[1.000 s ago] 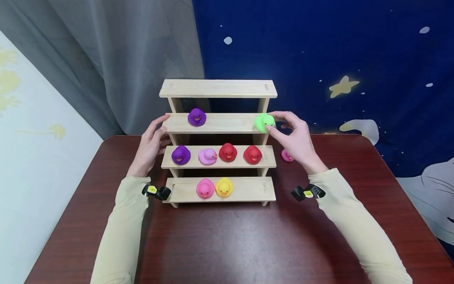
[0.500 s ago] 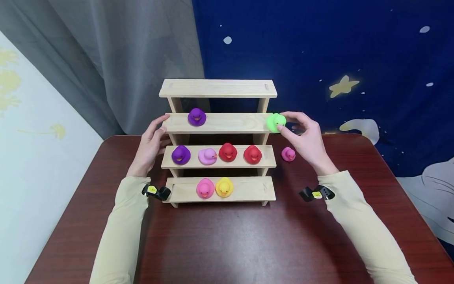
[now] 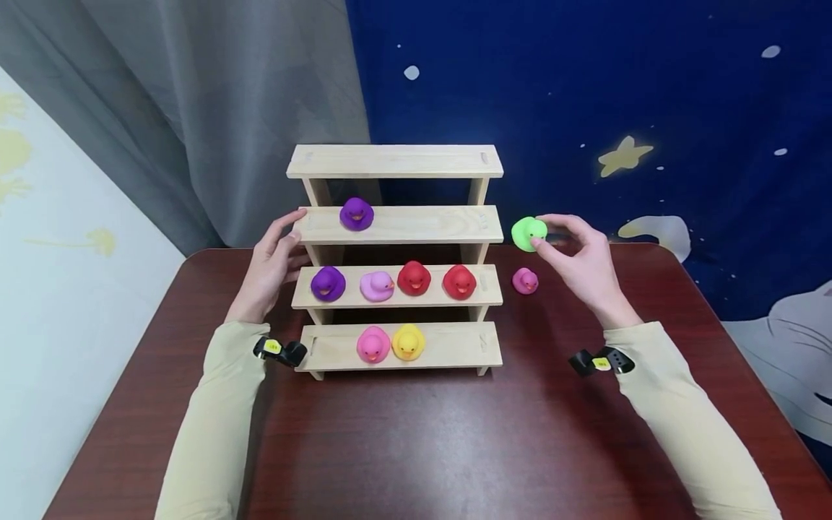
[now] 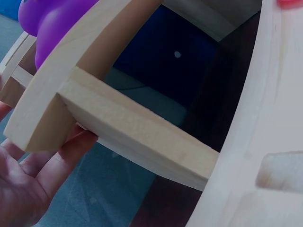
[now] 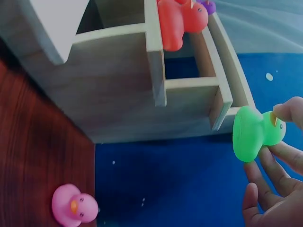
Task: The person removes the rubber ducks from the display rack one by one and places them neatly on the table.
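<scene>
Okay, I have the right hand [image 3: 585, 267] pinching the green duck [image 3: 528, 234] between thumb and fingers, tips closed on it, the lower fingers spread loose in the right wrist view. Green duck is in the air, just off the right end of the second shelf from the top, thumb by its bill. My left hand [image 3: 263, 267] is on the other side, thumb and fingers bent round the left end of that same shelf, a light grip on the wooden stand [image 3: 416, 227].

Nearest to the green duck, a small pink duck [image 3: 525, 281] sits upright on the table [image 3: 416, 448], right of the stand, apart from it. On the second shelf I see a purple duck [image 3: 357, 214], left of middle. Third shelf, left to right: another purple duck [image 3: 328, 284], a light pink duck [image 3: 376, 287] turned sideways, two red ducks [image 3: 414, 279]. Bottom shelf: a bright pink duck [image 3: 373, 344] and a yellow duck [image 3: 408, 342], side by side near the middle.

Further out, pale sleeves [image 3: 689, 419], a black camera [image 3: 279, 352] on each wrist. Behind: grey curtain [image 3: 247, 87] left, blue starry backdrop [image 3: 520, 87] right.
</scene>
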Demonstrator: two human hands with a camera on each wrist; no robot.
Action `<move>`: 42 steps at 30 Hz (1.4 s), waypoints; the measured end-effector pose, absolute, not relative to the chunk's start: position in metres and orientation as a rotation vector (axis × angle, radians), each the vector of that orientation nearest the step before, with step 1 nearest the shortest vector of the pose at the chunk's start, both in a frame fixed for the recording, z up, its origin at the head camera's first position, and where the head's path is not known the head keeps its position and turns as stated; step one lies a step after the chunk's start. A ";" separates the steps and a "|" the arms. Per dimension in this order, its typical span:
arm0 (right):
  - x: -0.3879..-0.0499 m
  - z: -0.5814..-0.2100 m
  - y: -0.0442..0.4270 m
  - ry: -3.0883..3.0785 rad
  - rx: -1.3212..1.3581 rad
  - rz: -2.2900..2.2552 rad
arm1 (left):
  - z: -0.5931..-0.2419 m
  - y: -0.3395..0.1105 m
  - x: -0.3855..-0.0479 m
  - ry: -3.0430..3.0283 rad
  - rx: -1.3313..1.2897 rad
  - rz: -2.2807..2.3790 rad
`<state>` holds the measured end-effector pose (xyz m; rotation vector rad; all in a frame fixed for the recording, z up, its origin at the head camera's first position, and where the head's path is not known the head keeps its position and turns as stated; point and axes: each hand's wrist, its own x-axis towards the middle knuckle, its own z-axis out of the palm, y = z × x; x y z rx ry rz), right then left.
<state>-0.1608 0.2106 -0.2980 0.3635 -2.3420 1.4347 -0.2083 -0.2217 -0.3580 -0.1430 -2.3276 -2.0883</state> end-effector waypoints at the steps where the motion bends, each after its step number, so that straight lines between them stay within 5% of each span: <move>1: -0.161 -0.300 0.213 -2.345 0.359 1.429 | -0.358 -0.222 -0.208 -2.334 -0.141 -2.079; 42: -0.186 -0.397 0.287 -2.579 0.283 1.131 | -0.358 -0.224 -0.210 -2.316 -0.172 -2.134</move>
